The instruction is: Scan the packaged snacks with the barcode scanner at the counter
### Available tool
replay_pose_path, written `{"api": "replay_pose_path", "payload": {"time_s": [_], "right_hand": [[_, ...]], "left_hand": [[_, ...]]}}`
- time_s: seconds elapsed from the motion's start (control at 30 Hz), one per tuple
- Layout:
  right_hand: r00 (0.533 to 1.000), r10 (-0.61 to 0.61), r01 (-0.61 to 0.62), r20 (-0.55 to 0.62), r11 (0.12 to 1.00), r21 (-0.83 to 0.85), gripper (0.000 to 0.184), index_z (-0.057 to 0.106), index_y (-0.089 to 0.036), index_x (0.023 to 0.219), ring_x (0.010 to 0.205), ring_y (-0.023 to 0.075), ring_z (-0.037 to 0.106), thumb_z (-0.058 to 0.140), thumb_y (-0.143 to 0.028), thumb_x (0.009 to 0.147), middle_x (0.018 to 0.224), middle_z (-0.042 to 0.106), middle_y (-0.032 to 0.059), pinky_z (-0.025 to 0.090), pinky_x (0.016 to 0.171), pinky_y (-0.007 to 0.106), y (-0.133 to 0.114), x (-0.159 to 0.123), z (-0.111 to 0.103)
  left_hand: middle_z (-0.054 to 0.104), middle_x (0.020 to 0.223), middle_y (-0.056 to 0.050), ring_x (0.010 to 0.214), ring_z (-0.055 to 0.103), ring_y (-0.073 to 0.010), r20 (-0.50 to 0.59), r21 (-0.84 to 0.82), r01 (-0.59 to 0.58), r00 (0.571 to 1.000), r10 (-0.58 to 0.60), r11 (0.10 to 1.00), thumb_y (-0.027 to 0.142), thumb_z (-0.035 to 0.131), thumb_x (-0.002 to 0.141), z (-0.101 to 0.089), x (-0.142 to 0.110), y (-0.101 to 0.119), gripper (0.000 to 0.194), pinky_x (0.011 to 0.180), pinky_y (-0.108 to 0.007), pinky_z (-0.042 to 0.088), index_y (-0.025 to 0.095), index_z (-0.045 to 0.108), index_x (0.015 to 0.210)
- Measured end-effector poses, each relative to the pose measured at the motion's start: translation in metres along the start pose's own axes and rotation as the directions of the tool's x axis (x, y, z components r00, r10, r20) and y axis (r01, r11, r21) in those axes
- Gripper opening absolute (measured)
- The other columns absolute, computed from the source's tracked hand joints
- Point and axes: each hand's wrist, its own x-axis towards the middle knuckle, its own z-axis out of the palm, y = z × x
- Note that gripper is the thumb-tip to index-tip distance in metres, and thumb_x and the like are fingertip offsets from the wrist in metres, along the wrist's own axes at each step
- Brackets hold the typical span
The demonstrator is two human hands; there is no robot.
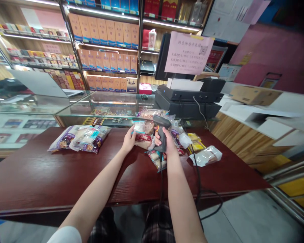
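Note:
My right hand (166, 142) grips the pistol handle of a black corded barcode scanner (162, 130), with its head tilted toward the packets. My left hand (128, 140) pinches a small clear-wrapped snack packet (139, 127) just left of the scanner head. Beneath both hands lies a heap of wrapped food packets (148, 140), partly hidden by my fingers. The scanner's black cable (161, 175) hangs down past the counter's front edge. A separate group of bagged snacks (78, 138) lies to the left, and a white plastic bag (206, 156) lies to the right.
The dark red wooden counter (40, 168) abuts a glass display case (111, 101). A black till unit (187, 98) stands behind the heap, below a pink paper notice (188, 53). A cardboard box (254, 94) rests on a white surface at the right.

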Motion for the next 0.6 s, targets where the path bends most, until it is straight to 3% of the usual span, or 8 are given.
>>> {"api": "replay_pose_path", "payload": {"time_s": [0.13,0.27,0.47,0.6], "right_hand": [[0.999,0.034,-0.033,0.031,0.999,-0.021,0.043,0.059,-0.022,0.095,0.035,0.0057,0.036,0.073,-0.058,0.077,0.058,0.051,-0.0090,0.030,0.037,0.021,0.002,0.000,0.001],[0.995,0.090,-0.087,0.042,0.993,-0.074,0.041,0.056,-0.022,0.089,0.036,0.0058,0.038,0.074,-0.057,0.077,0.057,0.053,-0.0083,0.031,0.037,0.020,0.008,0.000,0.003],[0.991,0.124,-0.117,0.059,0.986,-0.117,0.043,0.050,-0.021,0.077,0.036,0.0052,0.041,0.075,-0.056,0.077,0.058,0.056,-0.0064,0.034,0.037,0.020,0.018,-0.001,0.015],[0.985,0.153,-0.144,0.073,0.982,-0.120,0.043,0.052,-0.020,0.078,0.035,0.0051,0.041,0.077,-0.054,0.076,0.057,0.057,-0.0057,0.034,0.036,0.020,0.024,-0.001,0.022]], "left_hand": [[0.059,0.145,-0.013,0.136,0.054,-0.0290,-0.100,-0.214,0.056,0.992,-0.079,0.975,0.039,0.062,0.088,-0.011,0.010,-0.007,0.053,0.114,-0.049,0.042,0.020,0.060,0.137],[0.062,0.141,-0.016,0.121,0.065,-0.0305,-0.084,-0.425,0.079,0.988,-0.127,0.901,0.035,0.061,0.082,-0.030,0.018,-0.002,0.060,0.100,-0.050,0.053,0.019,0.059,0.140],[0.059,0.145,-0.015,0.136,0.054,-0.0314,-0.258,-0.321,-0.004,0.963,-0.083,0.947,0.027,0.059,0.073,-0.052,0.023,0.010,0.047,0.108,-0.047,0.048,0.018,0.070,0.117],[0.060,0.144,-0.016,0.136,0.053,-0.0325,-0.284,-0.212,-0.075,0.959,0.012,0.974,0.024,0.059,0.073,-0.054,0.020,0.018,0.038,0.111,-0.049,0.046,0.017,0.072,0.108]]}}
